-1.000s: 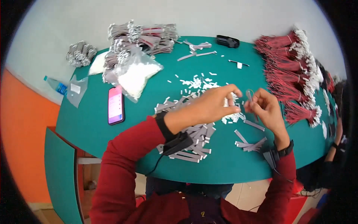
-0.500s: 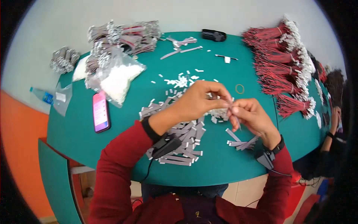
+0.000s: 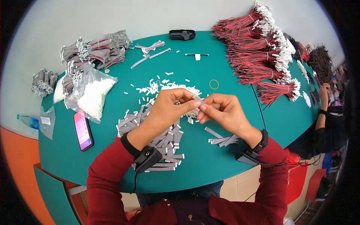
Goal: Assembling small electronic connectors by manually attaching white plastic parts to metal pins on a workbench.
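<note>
My left hand and my right hand meet above the table, fingertips nearly touching. Both pinch a short grey ribbon cable; its end shows above the thumbs, while fingers hide the rest. Under and beside my left forearm spreads a heap of grey ribbon cables with white ends. Loose white connectors lie scattered beyond my hands, and more sit partly covered beneath them. A few ribbon cables form a smaller group below my right hand.
A bag of white pieces and a phone lie left, near bundled grey cables. Red-and-black wire bundles line the right. A rubber band and black object lie farther back. Another person's hand is far right.
The whole view has swung, so the table's things sit farther left. My fingertips have come closer together, and the cable that hung below my right fingers now shows above my thumbs.
</note>
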A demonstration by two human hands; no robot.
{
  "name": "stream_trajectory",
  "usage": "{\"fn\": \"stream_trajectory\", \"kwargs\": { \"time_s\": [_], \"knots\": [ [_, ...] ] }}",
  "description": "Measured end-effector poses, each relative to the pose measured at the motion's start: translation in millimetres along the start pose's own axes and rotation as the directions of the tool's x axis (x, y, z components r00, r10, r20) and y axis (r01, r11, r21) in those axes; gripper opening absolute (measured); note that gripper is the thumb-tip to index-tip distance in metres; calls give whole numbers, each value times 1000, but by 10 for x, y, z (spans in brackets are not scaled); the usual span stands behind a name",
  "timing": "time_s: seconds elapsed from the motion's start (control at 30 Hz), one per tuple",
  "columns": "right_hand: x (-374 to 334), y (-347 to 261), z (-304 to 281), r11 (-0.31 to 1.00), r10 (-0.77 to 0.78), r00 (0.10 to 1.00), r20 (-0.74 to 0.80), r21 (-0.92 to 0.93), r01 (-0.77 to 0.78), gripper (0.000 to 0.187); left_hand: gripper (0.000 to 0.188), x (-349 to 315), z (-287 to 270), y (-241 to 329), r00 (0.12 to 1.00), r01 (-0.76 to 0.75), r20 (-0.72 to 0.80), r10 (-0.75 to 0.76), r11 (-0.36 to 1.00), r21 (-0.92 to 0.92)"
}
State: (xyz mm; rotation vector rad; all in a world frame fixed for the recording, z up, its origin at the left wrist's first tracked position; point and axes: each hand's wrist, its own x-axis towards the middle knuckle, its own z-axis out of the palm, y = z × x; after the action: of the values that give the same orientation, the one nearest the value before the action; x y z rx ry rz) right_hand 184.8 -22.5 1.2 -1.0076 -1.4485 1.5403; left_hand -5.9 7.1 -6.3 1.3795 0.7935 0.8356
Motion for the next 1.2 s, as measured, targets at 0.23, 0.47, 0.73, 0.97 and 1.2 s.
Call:
{"fn": "stream_trajectory", "kwargs": {
  "time_s": [0.23, 0.47, 0.73, 0.97, 1.2],
  "knots": [
    [-23, 23, 40, 998, -23, 1000, 15, -57, 24, 15, 16, -46, 59, 43, 997, -9, -72, 5, 999, -53],
    [-30, 31, 50, 997, -79, 997, -15, 10, 80, 14, 14, -50, 79, 19, 996, -19, -93, 9, 994, -108],
    [-35, 58, 60, 992, -129, 991, -28, -3, 129, 15, 11, -63, 92, 29, 997, -4, -78, -7, 990, -142],
    [-25, 69, 61, 989, -127, 992, -29, 68, 128, 15, 11, -72, 108, 51, 996, 29, -75, -46, 976, -217],
    [-24, 52, 78, 986, -127, 992, -23, 109, 129, 16, 10, -73, 84, 37, 993, 78, -68, -98, 964, -253]
  ]
}}
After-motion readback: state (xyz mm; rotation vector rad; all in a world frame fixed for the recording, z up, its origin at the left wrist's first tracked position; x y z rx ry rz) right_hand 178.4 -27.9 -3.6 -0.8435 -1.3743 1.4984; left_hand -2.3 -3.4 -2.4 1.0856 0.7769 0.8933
